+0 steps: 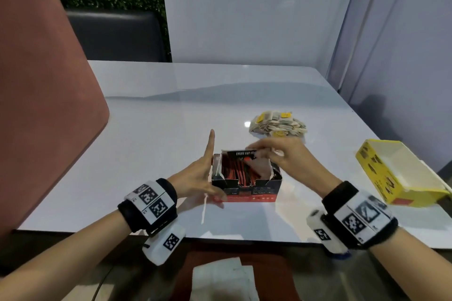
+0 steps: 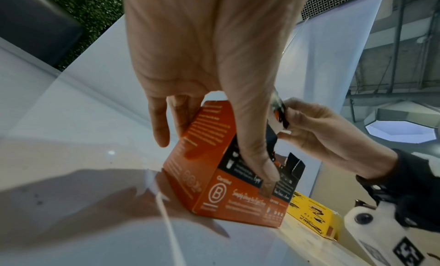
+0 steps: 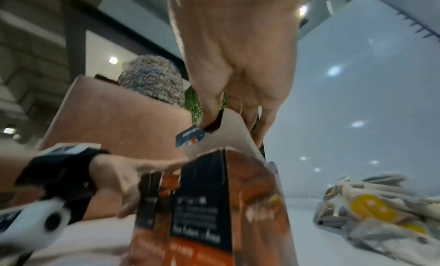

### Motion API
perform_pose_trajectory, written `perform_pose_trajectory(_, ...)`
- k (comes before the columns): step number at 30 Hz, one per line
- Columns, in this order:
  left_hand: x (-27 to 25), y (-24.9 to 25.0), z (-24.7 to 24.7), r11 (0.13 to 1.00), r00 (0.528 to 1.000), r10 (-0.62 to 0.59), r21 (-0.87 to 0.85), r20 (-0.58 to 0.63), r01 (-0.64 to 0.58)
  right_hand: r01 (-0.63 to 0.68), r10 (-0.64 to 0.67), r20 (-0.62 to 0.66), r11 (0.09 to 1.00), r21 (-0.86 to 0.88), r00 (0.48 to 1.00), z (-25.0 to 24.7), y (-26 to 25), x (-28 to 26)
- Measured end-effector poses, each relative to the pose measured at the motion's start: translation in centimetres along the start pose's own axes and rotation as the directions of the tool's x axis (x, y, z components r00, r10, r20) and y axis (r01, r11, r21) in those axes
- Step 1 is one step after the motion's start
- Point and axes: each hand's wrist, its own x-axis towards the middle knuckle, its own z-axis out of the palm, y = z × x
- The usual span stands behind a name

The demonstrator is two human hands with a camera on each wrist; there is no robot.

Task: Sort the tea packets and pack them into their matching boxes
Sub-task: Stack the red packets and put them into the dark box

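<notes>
An orange-and-black tea box (image 1: 247, 190) stands near the front of the white table (image 1: 159, 124), packed with red-and-black packets (image 1: 238, 171). My left hand (image 1: 208, 173) steadies it: straight fingers lie along its left side, and the thumb (image 2: 259, 163) presses the front face. My right hand (image 1: 259, 151) pinches the box's lid flap (image 3: 228, 134) by its dark tuck tab, above the far rim. A pile of white tea bags with yellow tags (image 1: 277, 124) lies behind the box. An open yellow box (image 1: 376, 173), nothing visible inside, sits at the right.
A brown seat back (image 1: 44, 80) rises at the table's left edge. A glossy white wall panel (image 1: 244, 19) closes off the far side. White papers (image 1: 222, 278) lie below the table's near edge, by my lap.
</notes>
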Motion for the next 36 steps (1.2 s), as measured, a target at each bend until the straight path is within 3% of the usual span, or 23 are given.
perform_pose_trajectory(10,0.4,0.2,0.4,0.997,0.996,0.078,0.026,0.032,-0.079,0.067,-0.05,0.062,0.943,-0.325,0.997,1.5,-0.1,-3.0)
perform_pose_trajectory(19,0.8,-0.9,0.3,0.97,0.999,0.051,0.237,0.01,-0.052,0.102,-0.121,-0.032,0.93,-0.354,0.992,1.6,0.1,-3.0)
perform_pose_trajectory(29,1.0,-1.2,0.3,0.959,0.999,0.038,0.28,-0.001,-0.036,0.068,-0.066,0.018,0.931,-0.359,0.998,1.8,0.1,-3.4)
perform_pose_trajectory(31,0.9,-0.8,0.5,0.956,0.999,0.041,0.29,-0.01,-0.037,0.065,-0.062,0.023,0.895,-0.44,0.998,1.6,-0.2,-3.6)
perform_pose_trajectory(33,0.7,-0.4,0.7,0.954,0.999,0.047,0.297,-0.007,-0.043,0.129,-0.13,0.04,0.8,-0.586,0.991,1.4,-0.6,-3.9)
perform_pose_trajectory(36,0.4,-0.4,0.6,0.947,0.999,0.043,0.317,0.014,-0.045,0.18,-0.16,0.091,0.738,-0.651,0.983,1.2,-0.6,-4.2)
